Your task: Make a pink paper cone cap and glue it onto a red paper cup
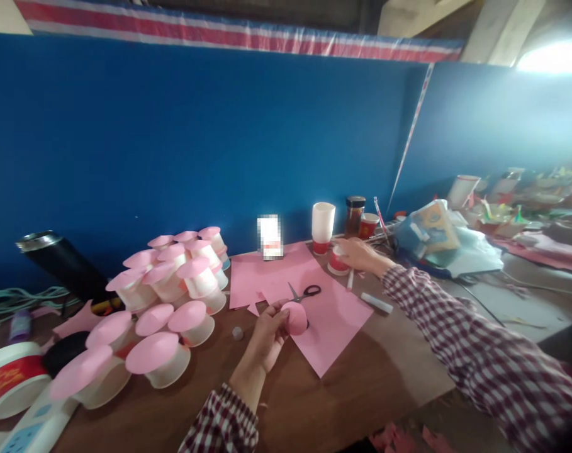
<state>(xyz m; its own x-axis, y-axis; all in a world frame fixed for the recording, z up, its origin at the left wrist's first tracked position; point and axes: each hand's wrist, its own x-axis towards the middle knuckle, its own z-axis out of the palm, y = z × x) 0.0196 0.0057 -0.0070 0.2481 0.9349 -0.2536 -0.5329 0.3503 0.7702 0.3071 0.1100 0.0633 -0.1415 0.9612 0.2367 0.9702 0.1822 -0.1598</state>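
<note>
My left hand pinches a small pink paper cone by its edge, above the pink paper sheets. My right hand reaches across to a short red and white paper cup, its fingers and thumb at the cup's upper part. Just beyond the cone, black-handled scissors lie partly spread on a pink paper sheet. Behind the right hand's cup rises a stack of white paper cups. A white glue stick or marker rests at the sheet's right edge.
Several paper cups topped with pink cones crowd the left side. A black thermos, a power strip and a red-banded tub are further left. At the right lie a plastic bag and a brown jar. A blue partition closes the back.
</note>
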